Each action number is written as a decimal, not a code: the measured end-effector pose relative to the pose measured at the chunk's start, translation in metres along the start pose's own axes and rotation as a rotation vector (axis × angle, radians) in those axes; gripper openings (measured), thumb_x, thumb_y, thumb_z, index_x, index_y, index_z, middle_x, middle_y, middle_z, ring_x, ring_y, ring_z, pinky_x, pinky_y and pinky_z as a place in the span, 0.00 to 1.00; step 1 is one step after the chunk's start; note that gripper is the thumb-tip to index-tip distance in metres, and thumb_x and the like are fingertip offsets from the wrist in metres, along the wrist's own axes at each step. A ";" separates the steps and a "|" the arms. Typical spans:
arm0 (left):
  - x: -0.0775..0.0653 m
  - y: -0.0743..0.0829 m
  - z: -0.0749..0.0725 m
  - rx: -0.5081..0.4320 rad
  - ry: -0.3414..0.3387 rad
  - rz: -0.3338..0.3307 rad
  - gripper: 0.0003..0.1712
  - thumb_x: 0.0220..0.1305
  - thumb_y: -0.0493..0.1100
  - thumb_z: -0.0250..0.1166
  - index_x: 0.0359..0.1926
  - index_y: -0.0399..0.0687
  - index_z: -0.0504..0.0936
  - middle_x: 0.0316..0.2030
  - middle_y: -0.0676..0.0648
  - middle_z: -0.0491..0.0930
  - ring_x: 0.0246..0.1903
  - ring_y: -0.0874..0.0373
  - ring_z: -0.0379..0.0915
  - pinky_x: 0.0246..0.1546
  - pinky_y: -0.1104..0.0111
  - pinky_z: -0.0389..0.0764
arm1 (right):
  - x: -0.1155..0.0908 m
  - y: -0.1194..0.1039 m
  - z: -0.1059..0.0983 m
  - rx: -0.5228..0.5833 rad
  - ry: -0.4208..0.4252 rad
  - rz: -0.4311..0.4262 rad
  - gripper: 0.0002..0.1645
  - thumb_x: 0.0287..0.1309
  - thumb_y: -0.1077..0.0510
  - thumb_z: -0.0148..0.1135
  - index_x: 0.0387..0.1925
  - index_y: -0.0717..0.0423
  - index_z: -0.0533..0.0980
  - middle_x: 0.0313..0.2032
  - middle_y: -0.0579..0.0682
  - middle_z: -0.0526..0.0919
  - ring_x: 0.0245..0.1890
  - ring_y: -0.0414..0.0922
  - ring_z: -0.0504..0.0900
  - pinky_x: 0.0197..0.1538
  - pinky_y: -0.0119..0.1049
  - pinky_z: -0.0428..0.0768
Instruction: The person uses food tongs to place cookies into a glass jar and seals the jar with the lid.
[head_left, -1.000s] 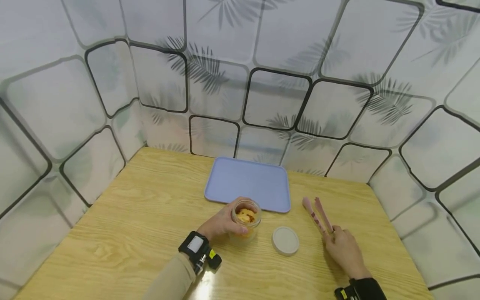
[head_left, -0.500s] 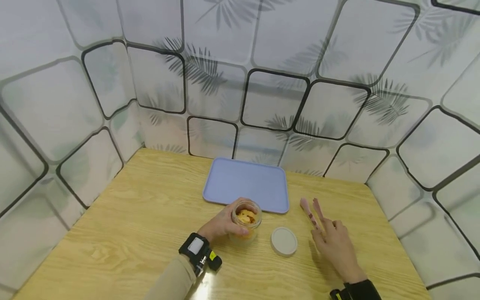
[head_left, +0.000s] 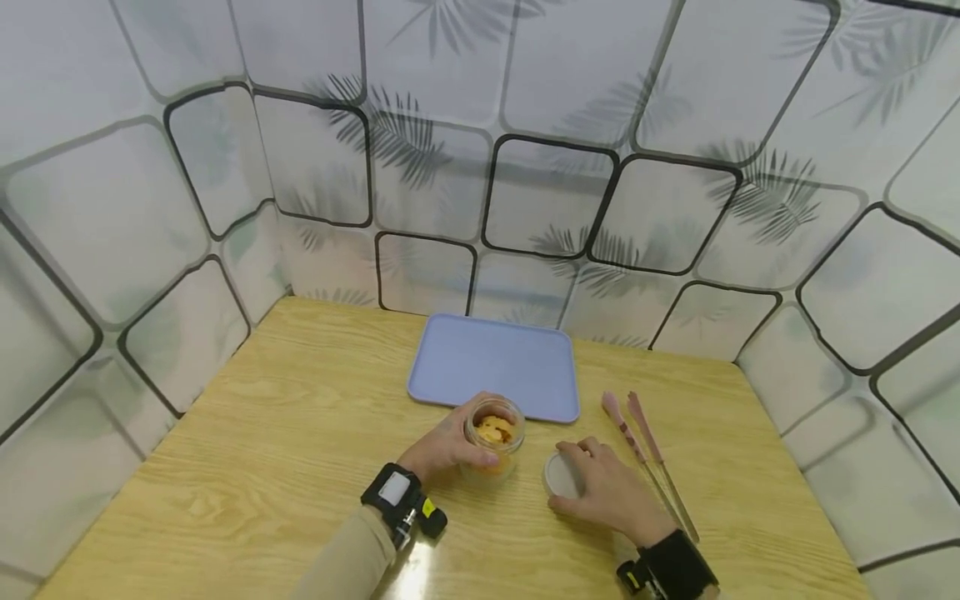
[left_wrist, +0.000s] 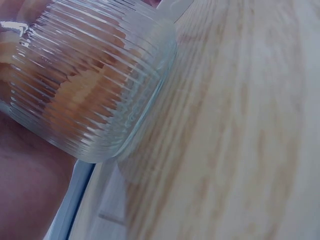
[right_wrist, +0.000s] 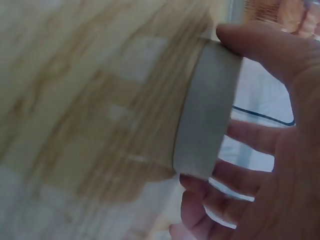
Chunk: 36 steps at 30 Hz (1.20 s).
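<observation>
My left hand (head_left: 444, 447) grips a clear glass jar (head_left: 489, 477), its fingers curled round the side. The jar has no lid on, and orange-yellow pieces of food (head_left: 495, 429) lie inside; in the left wrist view its ribbed glass (left_wrist: 100, 85) stands on the wood. To the right, my right hand (head_left: 611, 492) holds the round, pale jar lid (head_left: 560, 477) by its rim. The right wrist view has the thumb (right_wrist: 250, 42) at one edge of the lid (right_wrist: 207, 110) and fingers at the opposite edge. Part of the lid is hidden under the hand.
Just right of my right hand, a pair of tongs (head_left: 678, 500) with pink tips and metal arms lies on the wooden table (head_left: 300, 433). Behind the jar is a blue-purple tray (head_left: 495, 362). Patterned curtains (head_left: 555, 192) enclose the table's back and sides.
My right hand has let go of the tongs and moved left onto the lid, taking it by the rim. The tongs stay on the table. My left hand keeps holding the jar.
</observation>
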<state>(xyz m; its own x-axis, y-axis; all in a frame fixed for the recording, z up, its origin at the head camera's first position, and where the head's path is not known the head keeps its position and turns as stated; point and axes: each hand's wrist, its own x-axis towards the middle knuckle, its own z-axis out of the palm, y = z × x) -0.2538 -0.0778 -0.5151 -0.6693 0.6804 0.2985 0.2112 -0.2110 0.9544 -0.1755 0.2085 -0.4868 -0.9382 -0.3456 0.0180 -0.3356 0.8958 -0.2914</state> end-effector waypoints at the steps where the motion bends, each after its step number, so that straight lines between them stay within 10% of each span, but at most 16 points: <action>1: 0.000 0.000 0.000 0.001 0.001 0.001 0.38 0.56 0.44 0.78 0.65 0.42 0.71 0.62 0.41 0.76 0.63 0.51 0.69 0.67 0.67 0.68 | 0.002 0.000 0.000 0.003 0.002 0.004 0.47 0.50 0.31 0.72 0.66 0.51 0.74 0.53 0.55 0.79 0.46 0.50 0.78 0.38 0.41 0.79; 11: 0.001 -0.001 0.000 -0.047 -0.022 0.027 0.38 0.57 0.43 0.77 0.65 0.38 0.70 0.62 0.35 0.74 0.63 0.51 0.69 0.66 0.66 0.70 | 0.019 -0.035 -0.051 0.062 0.312 -0.240 0.40 0.54 0.49 0.70 0.70 0.50 0.72 0.56 0.57 0.77 0.49 0.52 0.76 0.40 0.41 0.75; 20: -0.001 0.000 -0.002 -0.031 0.002 -0.062 0.50 0.54 0.47 0.78 0.74 0.49 0.63 0.60 0.45 0.73 0.57 0.53 0.70 0.61 0.62 0.72 | 0.044 -0.085 -0.064 0.095 0.150 -0.436 0.44 0.56 0.48 0.64 0.74 0.47 0.66 0.65 0.54 0.71 0.64 0.53 0.69 0.51 0.46 0.81; 36: -0.006 0.001 0.000 -0.005 0.019 -0.119 0.58 0.54 0.45 0.77 0.78 0.40 0.53 0.67 0.34 0.67 0.60 0.53 0.68 0.64 0.62 0.70 | 0.067 -0.095 -0.056 0.015 0.080 -0.563 0.42 0.56 0.42 0.68 0.71 0.51 0.71 0.64 0.56 0.74 0.60 0.53 0.74 0.53 0.47 0.81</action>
<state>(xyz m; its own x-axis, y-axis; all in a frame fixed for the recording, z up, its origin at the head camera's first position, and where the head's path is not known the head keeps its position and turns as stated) -0.2500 -0.0820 -0.5156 -0.7025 0.6878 0.1829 0.1257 -0.1330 0.9831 -0.2112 0.1161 -0.4044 -0.6185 -0.7462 0.2464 -0.7852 0.5752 -0.2293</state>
